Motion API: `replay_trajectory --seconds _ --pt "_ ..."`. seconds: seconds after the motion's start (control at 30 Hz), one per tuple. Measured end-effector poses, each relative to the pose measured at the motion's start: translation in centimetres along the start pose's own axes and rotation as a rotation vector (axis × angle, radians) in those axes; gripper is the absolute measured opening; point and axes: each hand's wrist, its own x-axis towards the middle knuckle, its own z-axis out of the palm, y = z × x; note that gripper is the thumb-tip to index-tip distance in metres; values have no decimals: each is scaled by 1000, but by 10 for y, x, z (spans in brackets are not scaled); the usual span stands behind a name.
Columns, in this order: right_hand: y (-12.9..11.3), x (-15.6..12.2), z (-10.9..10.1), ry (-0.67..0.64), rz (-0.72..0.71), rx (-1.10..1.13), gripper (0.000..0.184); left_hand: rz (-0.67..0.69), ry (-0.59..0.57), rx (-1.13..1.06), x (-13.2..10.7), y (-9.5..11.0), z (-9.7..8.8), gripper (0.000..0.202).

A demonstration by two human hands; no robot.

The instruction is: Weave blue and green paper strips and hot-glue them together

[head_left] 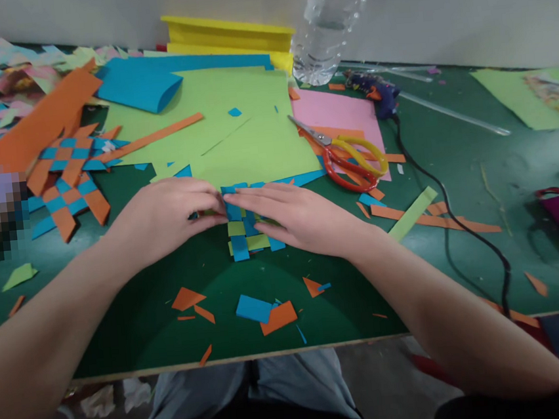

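Note:
A small woven paper mat (237,229) of blue and light green strips lies on the green table, partly covered by my hands. At its upper left corner, the thumb and fingers of my left hand (168,210) are closed on the edge. My right hand (303,217) lies across the mat's top and right side with its fingers stretched out flat. Just beyond both hands is a large light green sheet (232,128). Red and yellow handled scissors (325,140) rest to the right, their blades over that sheet.
Orange and blue woven pieces (71,165) lie left. Behind stand folded yellow paper (227,33) and a clear bottle (325,40). A glue gun (382,97) trails a black cord (449,203) rightward. Paper scraps (254,307) lie near the table's front edge (234,359).

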Motion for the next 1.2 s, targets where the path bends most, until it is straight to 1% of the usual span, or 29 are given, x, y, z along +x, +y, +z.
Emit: replay_trajectory --seconds 0.13,0.27,0.4,0.5,0.6,0.7,0.8,0.93,1.03,1.1,1.2 --pt "0 1 0 21 -14 -13 47 3 11 -41 -1 -1 2 50" --pt "0 1 0 21 -6 2 46 16 -5 -16 -2 -4 3 57" --pt "0 1 -1 0 26 6 47 28 -35 1 -3 -8 0 48" --pt "0 1 0 -4 40 1 48 21 -70 -28 -3 -10 -2 39" --pt "0 1 -1 -15 61 10 51 -11 -94 -42 -3 -9 -4 37" --pt "-1 1 -2 -21 55 11 52 -33 -84 -20 -4 -6 -7 43" --pt "-2 1 -4 -17 34 4 50 -65 -40 -15 -6 -4 -11 44" --pt "-2 1 -5 -22 41 2 49 -164 35 -23 -8 -5 -15 45" --pt "-2 1 -5 -38 60 6 52 -181 52 -22 -8 -9 -18 44" --pt "-3 1 -5 -41 64 9 53 -196 46 -32 -8 -11 -19 44" --pt "-3 1 -5 -37 65 6 53 -236 3 -67 -9 -12 -21 42"
